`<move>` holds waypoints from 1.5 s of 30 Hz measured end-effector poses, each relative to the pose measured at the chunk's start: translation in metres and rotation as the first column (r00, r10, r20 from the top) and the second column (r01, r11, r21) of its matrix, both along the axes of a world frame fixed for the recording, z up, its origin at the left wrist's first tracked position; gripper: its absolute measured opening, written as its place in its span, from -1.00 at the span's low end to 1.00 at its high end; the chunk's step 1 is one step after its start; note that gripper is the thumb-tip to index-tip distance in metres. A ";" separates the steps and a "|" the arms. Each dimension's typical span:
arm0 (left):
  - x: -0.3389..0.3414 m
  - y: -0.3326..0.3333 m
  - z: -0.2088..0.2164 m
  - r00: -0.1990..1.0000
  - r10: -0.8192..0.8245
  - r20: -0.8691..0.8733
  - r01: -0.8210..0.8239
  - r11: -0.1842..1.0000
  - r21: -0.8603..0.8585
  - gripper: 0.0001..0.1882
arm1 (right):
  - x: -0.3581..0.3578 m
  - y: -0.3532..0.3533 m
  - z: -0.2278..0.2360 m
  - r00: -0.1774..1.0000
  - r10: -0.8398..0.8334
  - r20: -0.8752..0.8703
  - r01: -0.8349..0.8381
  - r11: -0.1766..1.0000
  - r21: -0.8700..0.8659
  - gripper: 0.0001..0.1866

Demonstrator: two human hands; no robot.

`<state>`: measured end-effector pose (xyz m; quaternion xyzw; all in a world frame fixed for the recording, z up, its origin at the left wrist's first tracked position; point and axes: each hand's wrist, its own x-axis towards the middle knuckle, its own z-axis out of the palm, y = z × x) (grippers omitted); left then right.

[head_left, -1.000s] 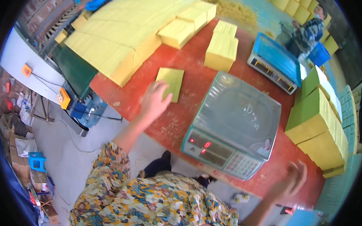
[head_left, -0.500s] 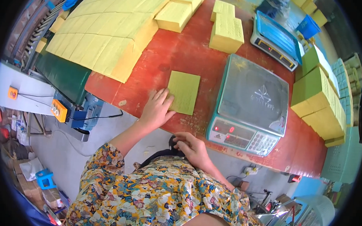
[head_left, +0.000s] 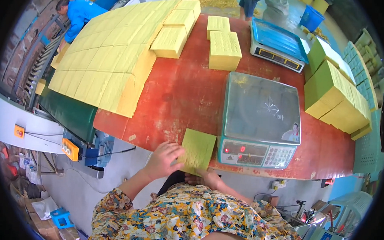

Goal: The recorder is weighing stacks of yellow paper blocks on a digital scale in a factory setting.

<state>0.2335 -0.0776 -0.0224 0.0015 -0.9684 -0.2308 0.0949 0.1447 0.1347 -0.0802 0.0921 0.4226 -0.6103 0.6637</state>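
A square olive-yellow sheet of paper point(head_left: 199, 147), perhaps a thin stack, hangs partly over the red table's near edge. My right hand point(head_left: 210, 180) pinches its near edge, thumb on top and fingers partly hidden underneath. Beside the paper's left edge is my left hand point(head_left: 163, 159), palm down, its thumb apart from the fingers and the fingertips touching or almost touching the sheet. Just right of the paper stands a teal weighing scale point(head_left: 262, 107) with a dark flat top and lit red digits.
Yellow paper blocks point(head_left: 109, 53) cover the table's left side. Two more blocks point(head_left: 225, 51) stand mid-table, with stacks point(head_left: 332, 93) at right. Behind the near scale is another scale with a blue tray point(head_left: 277, 36). A person in blue point(head_left: 79, 14) bends at the far left.
The paper has moved toward me and over the table edge, and my right hand has taken hold of it. My left hand has come nearer with it. The view has shifted, revealing the person in blue.
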 end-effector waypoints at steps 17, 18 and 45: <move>-0.279 -0.267 0.034 0.966 -0.031 -0.255 -0.144 0.757 -0.638 -0.87 | -0.013 -0.112 0.038 0.620 -0.179 -0.764 0.261 0.965 -0.014 -0.80; -0.281 -0.272 0.034 0.968 -0.046 -0.249 -0.129 0.757 -0.641 -0.87 | -0.015 -0.116 0.039 0.609 -0.169 -0.775 0.272 0.962 0.004 -0.80; -0.279 -0.294 0.091 0.994 0.050 0.094 -0.101 0.721 0.685 -0.63 | -0.155 -0.168 0.159 0.431 -0.470 -0.771 0.543 0.817 -0.194 -0.77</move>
